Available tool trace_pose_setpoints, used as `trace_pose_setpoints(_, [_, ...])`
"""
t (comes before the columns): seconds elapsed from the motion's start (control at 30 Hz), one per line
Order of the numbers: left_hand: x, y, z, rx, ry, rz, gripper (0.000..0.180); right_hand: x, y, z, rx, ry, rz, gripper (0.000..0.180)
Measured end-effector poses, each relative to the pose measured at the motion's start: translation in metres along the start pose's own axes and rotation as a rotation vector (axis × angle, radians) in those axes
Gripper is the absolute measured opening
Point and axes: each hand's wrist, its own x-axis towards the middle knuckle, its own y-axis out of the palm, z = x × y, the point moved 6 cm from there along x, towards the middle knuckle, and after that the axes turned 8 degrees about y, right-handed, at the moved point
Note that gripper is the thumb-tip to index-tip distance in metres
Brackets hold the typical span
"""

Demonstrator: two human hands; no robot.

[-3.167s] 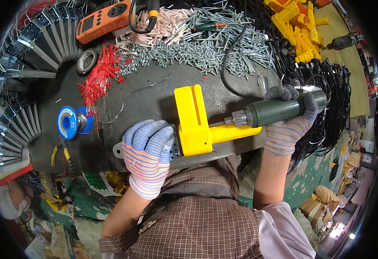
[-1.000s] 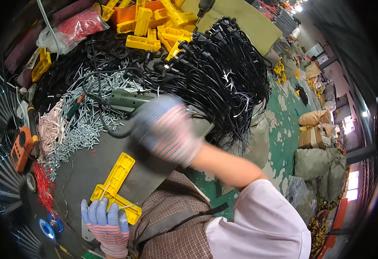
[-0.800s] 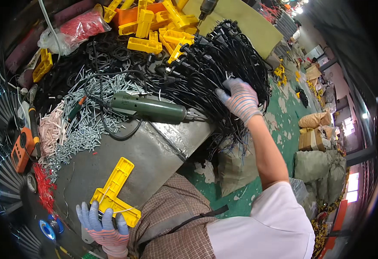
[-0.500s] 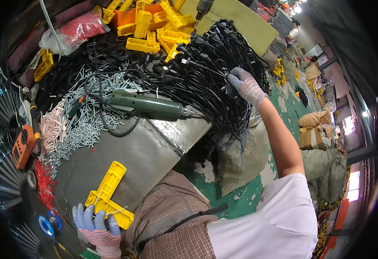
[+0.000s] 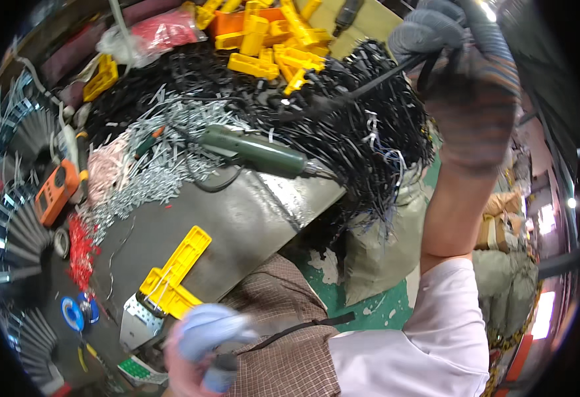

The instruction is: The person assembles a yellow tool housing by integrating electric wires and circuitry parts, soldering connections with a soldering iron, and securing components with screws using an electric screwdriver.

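My right hand (image 5: 468,99), in a striped glove, is raised at the upper right, close to the camera. Its fingers are wrapped round a black cable (image 5: 368,86) that stretches back to the heap of black plugged cables (image 5: 376,129). My left hand (image 5: 204,347), also gloved, is smeared by motion in front of the checked apron. It is just below the L-shaped yellow plastic housing (image 5: 185,258), which lies on the metal tabletop with white wires on it. Whether the left fingers hold anything is hidden by the blur.
A green electric screwdriver (image 5: 253,151) lies beside piles of silver screws (image 5: 161,172). Yellow plastic parts (image 5: 253,36) fill the far side. At left are an orange meter (image 5: 58,190), red small parts (image 5: 80,248) and a blue spool (image 5: 72,313). A sack (image 5: 376,261) stands beyond the table edge.
My right hand has risen from the cable heap toward the camera, drawing a black cable out. My left hand has let go of the yellow housing and moved right, toward the apron.
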Motion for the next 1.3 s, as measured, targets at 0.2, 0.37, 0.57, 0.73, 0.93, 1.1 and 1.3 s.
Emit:
trace_pose_setpoints(0.2, [-0.001,-0.01,0.027,-0.67,-0.427,-0.662,0.076,-0.019,0.045,-0.11,0.257,0.175,-0.228,0.029])
trace_pose_setpoints(0.37, [-0.026,-0.051,0.031,-0.413,-0.292,-0.821,0.03,-0.063,-0.033,-0.205,0.216,0.679,-0.279,0.026])
trace_pose_setpoints(0.57, [-0.033,0.005,0.062,-0.367,-0.717,-0.316,0.03,-0.082,-0.077,-0.191,-1.726,0.04,-0.199,0.048])
trace_pose_setpoints(0.73, [-0.021,0.008,0.072,-0.258,-0.738,-0.085,0.025,-0.088,0.006,-0.205,-1.133,0.343,0.237,0.036])
trace_pose_setpoints(0.93, [-0.03,-0.016,0.057,-0.175,-0.731,-0.094,0.026,-0.097,0.015,-0.251,-0.739,0.741,0.016,0.023])
trace_pose_setpoints(1.1, [-0.044,-0.062,0.042,-0.571,-0.65,-0.63,0.029,-0.096,0.03,-0.259,-0.344,0.972,-0.02,0.021])
trace_pose_setpoints(1.3, [-0.022,-0.065,0.061,-0.779,-0.477,-0.725,0.02,-0.092,0.029,-0.271,-0.135,1.077,0.099,0.019])
